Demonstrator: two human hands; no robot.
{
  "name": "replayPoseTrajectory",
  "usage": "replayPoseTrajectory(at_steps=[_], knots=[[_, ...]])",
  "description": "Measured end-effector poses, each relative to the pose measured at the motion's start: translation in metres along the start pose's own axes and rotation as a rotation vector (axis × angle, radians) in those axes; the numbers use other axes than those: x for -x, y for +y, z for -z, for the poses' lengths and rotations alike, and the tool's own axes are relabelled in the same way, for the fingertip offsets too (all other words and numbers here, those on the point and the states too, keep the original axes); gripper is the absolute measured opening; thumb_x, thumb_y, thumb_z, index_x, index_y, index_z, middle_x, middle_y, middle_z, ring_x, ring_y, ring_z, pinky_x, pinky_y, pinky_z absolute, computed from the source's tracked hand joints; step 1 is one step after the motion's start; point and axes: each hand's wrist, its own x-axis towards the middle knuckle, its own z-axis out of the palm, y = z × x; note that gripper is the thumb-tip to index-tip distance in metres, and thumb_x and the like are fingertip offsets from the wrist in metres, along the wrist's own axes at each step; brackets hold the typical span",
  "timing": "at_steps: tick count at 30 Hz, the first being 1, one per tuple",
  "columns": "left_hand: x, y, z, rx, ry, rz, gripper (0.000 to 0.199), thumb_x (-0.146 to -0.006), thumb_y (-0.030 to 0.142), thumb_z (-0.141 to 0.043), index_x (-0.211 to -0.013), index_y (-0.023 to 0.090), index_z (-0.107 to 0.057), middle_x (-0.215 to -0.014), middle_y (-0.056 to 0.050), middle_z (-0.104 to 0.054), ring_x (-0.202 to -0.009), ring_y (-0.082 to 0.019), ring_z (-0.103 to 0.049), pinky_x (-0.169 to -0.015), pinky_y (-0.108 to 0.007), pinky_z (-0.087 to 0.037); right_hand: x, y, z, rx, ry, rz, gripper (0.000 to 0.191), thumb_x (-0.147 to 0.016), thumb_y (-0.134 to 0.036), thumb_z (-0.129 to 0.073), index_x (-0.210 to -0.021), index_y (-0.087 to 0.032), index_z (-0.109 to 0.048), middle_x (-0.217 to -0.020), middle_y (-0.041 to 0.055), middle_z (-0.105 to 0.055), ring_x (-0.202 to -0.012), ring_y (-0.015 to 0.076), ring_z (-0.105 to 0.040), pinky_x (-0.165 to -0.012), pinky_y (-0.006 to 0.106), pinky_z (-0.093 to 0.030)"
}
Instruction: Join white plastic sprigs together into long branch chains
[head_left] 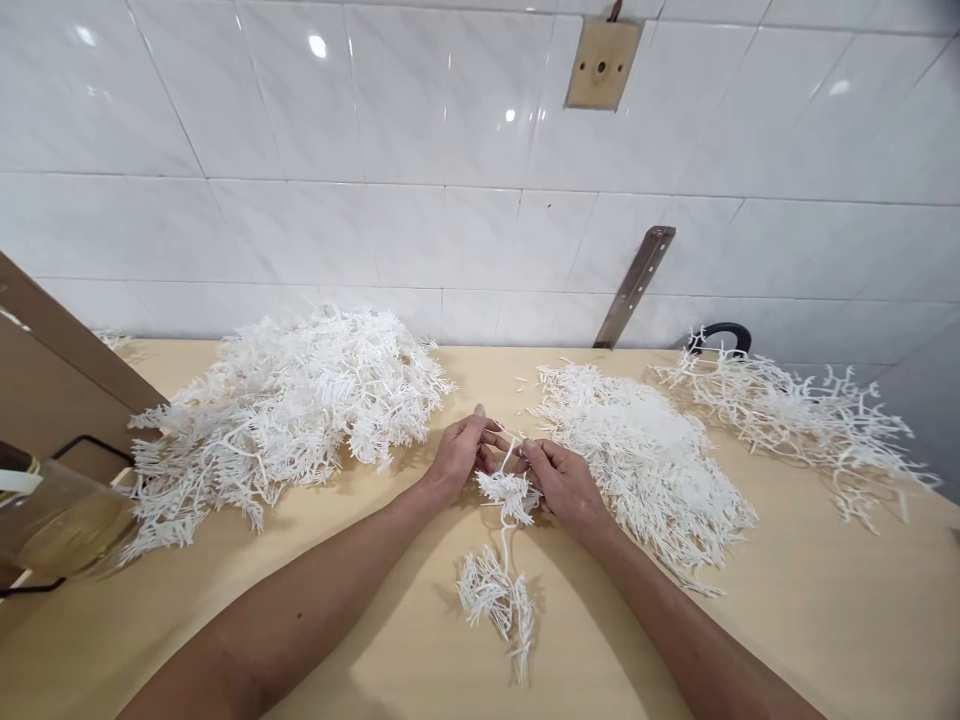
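Note:
Between my hands hangs a white plastic branch with feathery tufts (507, 494), its thin stem running down toward the table's front. My left hand (466, 448) pinches the upper end of its stem between thumb and fingers. Close beside it, my right hand (559, 478) is closed on the same stem from the right. The lower tufts (487, 590) rest on or just above the table; I cannot tell which. Small details at the fingertips are too fine to make out.
A big heap of tufted white branches (300, 400) lies left. Right of my hands is a pile of loose white sprigs (637, 440), then bare branching stems (795, 410). A glass jug (71, 520) stands far left. A metal bracket (636, 288) leans at the tiled wall (405, 235).

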Motion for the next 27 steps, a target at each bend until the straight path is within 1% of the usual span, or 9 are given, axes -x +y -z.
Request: replayPoseTrajectory(at_steps=[6,8,11,13,15,18,23,25,27], knots=[[0.000,0.002,0.000,-0.020,-0.042,-0.020,0.061,-0.081,0.070,-0.056,-0.080,0.010,-0.068,-0.065,-0.007,-0.066,-0.049,-0.010,-0.054,-0.051,-0.023,-0.042,-0.003,0.002,-0.003,-0.183,0.016,-0.095,0.048,-0.084,-0.065,-0.058,-0.080,-0.017,-0.063,-0.046,-0.0073,-0.040,-0.032,0.0072,-0.034,-0.029,0.019,-0.030],[0.000,0.002,0.000,-0.026,-0.086,-0.028,0.062,-0.082,0.070,-0.054,-0.078,0.010,-0.070,-0.065,-0.007,-0.066,-0.052,-0.011,-0.056,-0.052,-0.023,-0.043,-0.004,0.001,-0.003,-0.210,0.030,-0.112,0.048,-0.083,-0.065,-0.059,-0.079,-0.017,-0.063,-0.046,-0.0075,-0.040,-0.032,0.0065,-0.034,-0.028,0.018,-0.030],[0.001,0.001,0.003,-0.054,-0.174,-0.019,0.065,-0.084,0.071,-0.050,-0.078,0.010,-0.072,-0.068,-0.008,-0.067,-0.051,-0.012,-0.056,-0.049,-0.024,-0.040,-0.005,0.001,-0.003,-0.206,0.052,-0.099,0.049,-0.083,-0.065,-0.059,-0.075,-0.017,-0.062,-0.044,-0.0075,-0.040,-0.031,0.0064,-0.035,-0.028,0.018,-0.033],[0.003,0.002,0.004,-0.094,-0.228,-0.021,0.063,-0.083,0.070,-0.051,-0.080,0.011,-0.072,-0.070,-0.008,-0.067,-0.048,-0.011,-0.053,-0.046,-0.024,-0.038,-0.005,0.001,-0.002,-0.212,0.058,-0.090,0.048,-0.083,-0.065,-0.059,-0.074,-0.017,-0.062,-0.044,-0.0071,-0.042,-0.031,0.0068,-0.036,-0.028,0.019,-0.034],[0.006,0.004,0.005,-0.173,-0.304,-0.029,0.054,-0.081,0.066,-0.059,-0.080,0.012,-0.070,-0.067,-0.005,-0.065,-0.046,-0.009,-0.050,-0.044,-0.023,-0.035,-0.006,0.001,-0.002,-0.223,0.067,-0.094,0.048,-0.083,-0.065,-0.059,-0.074,-0.018,-0.061,-0.044,-0.0067,-0.045,-0.029,0.0070,-0.037,-0.027,0.019,-0.033],[0.008,0.008,0.005,-0.308,-0.399,-0.036,0.044,-0.073,0.057,-0.072,-0.074,0.014,-0.065,-0.058,0.002,-0.055,-0.044,-0.008,-0.044,-0.044,-0.022,-0.031,-0.008,0.002,-0.003,-0.223,0.089,-0.100,0.048,-0.083,-0.065,-0.059,-0.071,-0.018,-0.059,-0.042,-0.0066,-0.046,-0.027,0.0073,-0.036,-0.026,0.019,-0.029],[0.005,0.013,0.003,-0.419,-0.463,-0.085,0.041,-0.071,0.052,-0.074,-0.065,0.014,-0.062,-0.056,0.003,-0.048,-0.053,-0.008,-0.040,-0.051,-0.023,-0.029,-0.009,0.003,-0.003,-0.233,0.067,-0.082,0.049,-0.085,-0.065,-0.055,-0.072,-0.019,-0.059,-0.041,-0.0067,-0.044,-0.027,0.0079,-0.035,-0.027,0.020,-0.029],[0.004,0.014,0.003,-0.416,-0.476,-0.052,0.043,-0.071,0.053,-0.074,-0.060,0.015,-0.058,-0.054,0.003,-0.045,-0.052,-0.008,-0.037,-0.050,-0.023,-0.027,-0.010,0.003,-0.002,-0.214,0.058,-0.054,0.048,-0.086,-0.064,-0.055,-0.070,-0.019,-0.059,-0.042,-0.0061,-0.045,-0.030,0.0083,-0.037,-0.031,0.020,-0.030],[0.004,0.017,0.004,-0.384,-0.469,0.018,0.046,-0.071,0.055,-0.073,-0.057,0.015,-0.055,-0.049,0.005,-0.041,-0.047,-0.007,-0.032,-0.047,-0.023,-0.022,-0.012,0.004,-0.001,-0.179,0.062,-0.013,0.048,-0.088,-0.062,-0.054,-0.069,-0.018,-0.060,-0.044,-0.0050,-0.046,-0.036,0.0089,-0.041,-0.037,0.021,-0.033]])
